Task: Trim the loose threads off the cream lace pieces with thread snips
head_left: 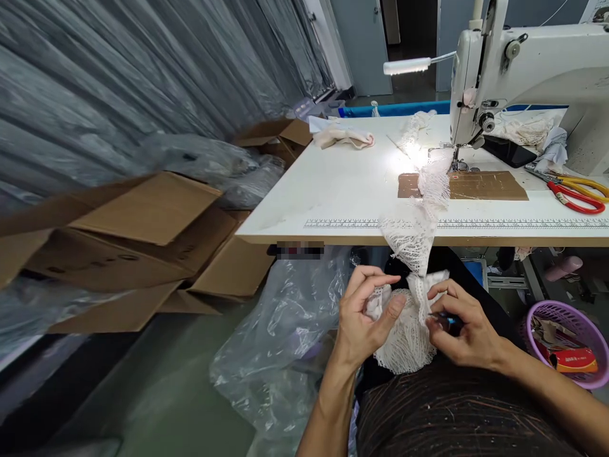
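A white lace strip (pixel 409 244) drapes over the table's front edge and bunches in my lap, its upper part lying beside the sewing machine's needle. My left hand (pixel 364 317) is at the left of the bunched lace, thumb and fingers apart and curved around a fold of it. On the other side my right hand (pixel 469 327) is closed, fingertips at the lace edge. It holds a small dark tool (pixel 450 322) with a bluish glint; the fingers hide most of it, so its kind is unclear.
The white sewing machine (pixel 476 89) stands on the table (pixel 304 190) with a lit lamp (pixel 406 66). Red- and yellow-handled scissors (pixel 575 190) lie at right. Cardboard boxes (pixel 147 209) and clear plastic (pixel 290 330) are at left. A purple basket (pixel 561 311) stands low right.
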Available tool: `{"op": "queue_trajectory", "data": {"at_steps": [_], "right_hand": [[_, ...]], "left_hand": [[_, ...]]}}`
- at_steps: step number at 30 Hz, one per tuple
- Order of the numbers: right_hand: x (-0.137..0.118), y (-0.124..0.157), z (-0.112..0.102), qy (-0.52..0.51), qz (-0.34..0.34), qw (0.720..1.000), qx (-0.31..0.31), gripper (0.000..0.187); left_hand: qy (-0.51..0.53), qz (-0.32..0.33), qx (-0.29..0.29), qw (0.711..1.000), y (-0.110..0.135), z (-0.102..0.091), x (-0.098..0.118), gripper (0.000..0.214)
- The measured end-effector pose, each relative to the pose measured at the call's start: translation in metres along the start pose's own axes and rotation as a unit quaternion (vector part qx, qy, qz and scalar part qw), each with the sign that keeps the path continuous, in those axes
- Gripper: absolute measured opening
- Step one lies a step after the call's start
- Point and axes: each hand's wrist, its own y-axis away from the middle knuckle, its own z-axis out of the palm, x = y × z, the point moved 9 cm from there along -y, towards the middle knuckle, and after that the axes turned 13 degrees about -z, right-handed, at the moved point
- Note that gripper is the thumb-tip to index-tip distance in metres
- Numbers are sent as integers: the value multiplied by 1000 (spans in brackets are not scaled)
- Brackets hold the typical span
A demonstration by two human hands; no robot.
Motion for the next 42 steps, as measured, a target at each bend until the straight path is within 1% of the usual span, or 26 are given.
{"op": "queue_trajectory", "data": {"at_steps": [2,4,6,8,10,12,14,16,17,19,20,24,27,32,36,39,42], "right_hand": [[-10,2,4,-43,-13,999,-27,12],[-16,4,8,-79,-17,996,-46,15],[-17,6,10,-98,-12,993,-59,16],[-15,7,11,-105,-2,992,-69,13],[-9,10,13,-110,21,990,-87,11],[2,13,14,-118,66,985,-107,8],[17,15,14,-128,122,977,-121,2],[32,15,12,-129,166,969,-128,18],[37,13,11,-124,174,968,-133,29],[44,8,12,-99,166,969,-151,44],[46,6,14,-83,157,971,-163,48],[50,-1,24,-46,129,970,-200,53],[52,-4,30,-37,128,970,-205,54],[57,-3,26,-17,153,972,-177,54],[51,-1,29,-24,143,970,-196,50],[51,-1,30,3,140,969,-203,45],[56,2,28,14,161,971,-179,46]], "left_hand": [[21,-8,-41,999,-3,13,-3,29],[59,-36,-103,992,-5,32,-11,35],[117,-75,-177,974,-2,51,-19,42],[181,-109,-234,949,3,65,-24,45],[224,-146,-252,930,7,70,-28,43],[227,-188,-240,925,10,69,-35,38],[195,-220,-218,931,12,64,-40,34],[156,-227,-192,942,12,57,-41,29],[142,-226,-182,946,12,54,-40,27],[130,-222,-170,951,13,50,-39,25],[128,-220,-169,952,13,49,-38,25],[123,-209,-170,955,12,48,-35,23],[115,-204,-164,958,11,48,-35,21],[141,-213,-159,954,10,49,-38,23],[150,-224,-160,949,11,49,-40,23],[145,-225,-156,951,11,49,-39,23],[142,-227,-154,951,11,50,-39,24]]}}
